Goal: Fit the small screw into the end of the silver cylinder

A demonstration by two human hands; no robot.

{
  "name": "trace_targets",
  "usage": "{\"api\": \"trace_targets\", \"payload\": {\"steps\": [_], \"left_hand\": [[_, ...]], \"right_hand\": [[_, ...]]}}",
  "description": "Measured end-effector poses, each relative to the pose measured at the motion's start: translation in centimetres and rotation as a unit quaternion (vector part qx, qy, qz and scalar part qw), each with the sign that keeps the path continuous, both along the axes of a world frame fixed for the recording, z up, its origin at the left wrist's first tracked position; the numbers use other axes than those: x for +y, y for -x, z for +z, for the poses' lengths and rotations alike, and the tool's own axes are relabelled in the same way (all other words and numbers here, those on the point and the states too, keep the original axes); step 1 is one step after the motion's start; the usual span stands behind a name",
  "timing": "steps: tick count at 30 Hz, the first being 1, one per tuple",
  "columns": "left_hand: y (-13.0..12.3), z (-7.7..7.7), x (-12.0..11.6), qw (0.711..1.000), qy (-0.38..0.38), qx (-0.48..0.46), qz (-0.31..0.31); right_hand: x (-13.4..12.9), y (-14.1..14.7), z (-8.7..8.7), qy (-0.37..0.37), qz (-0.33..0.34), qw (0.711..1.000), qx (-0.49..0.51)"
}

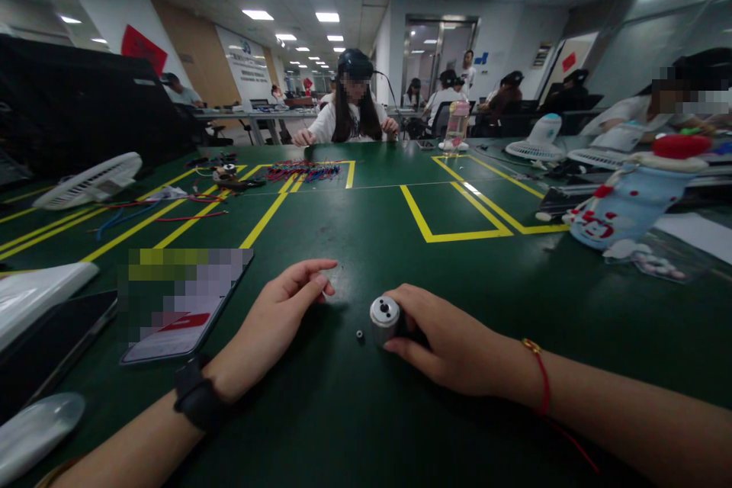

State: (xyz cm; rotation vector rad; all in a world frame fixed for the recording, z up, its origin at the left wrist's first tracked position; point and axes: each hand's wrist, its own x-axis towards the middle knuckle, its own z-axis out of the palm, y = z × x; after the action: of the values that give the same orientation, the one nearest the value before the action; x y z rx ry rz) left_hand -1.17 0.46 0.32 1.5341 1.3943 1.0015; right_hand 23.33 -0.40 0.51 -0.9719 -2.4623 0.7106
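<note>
On the green tabletop, my right hand wraps round a small silver cylindrical motor from the right. Its round end faces up and shows a dark centre and small holes; my fingers hide its far side. A tiny metal ring-like part lies just left of the motor, apart from it. My left hand is held over the table left of these two, holding nothing. Its index finger is stretched out and the other fingers bend loosely.
A phone lies beside my left forearm, with a white mouse nearer me. Wires and a white fan lie farther off. A blue bottle stands at right. Across the green table sits another person.
</note>
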Motion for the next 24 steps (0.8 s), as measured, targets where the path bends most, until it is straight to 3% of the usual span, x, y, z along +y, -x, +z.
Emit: {"api": "trace_targets", "payload": {"steps": [5, 13, 24], "left_hand": [[-0.1, 0.0, -0.2, 0.995, -0.006, 0.076, -0.064], [-0.4, 0.9, -0.7, 0.955, -0.077, 0.191, -0.215], [-0.6, 0.6, -0.7, 0.951, -0.085, 0.207, -0.214]], "right_hand": [[0.1, 0.0, -0.2, 0.000, 0.001, 1.000, 0.000], [0.1, 0.0, -0.2, -0.001, -0.001, 1.000, 0.001], [0.1, 0.1, -0.2, -0.003, 0.005, 1.000, -0.009]]}}
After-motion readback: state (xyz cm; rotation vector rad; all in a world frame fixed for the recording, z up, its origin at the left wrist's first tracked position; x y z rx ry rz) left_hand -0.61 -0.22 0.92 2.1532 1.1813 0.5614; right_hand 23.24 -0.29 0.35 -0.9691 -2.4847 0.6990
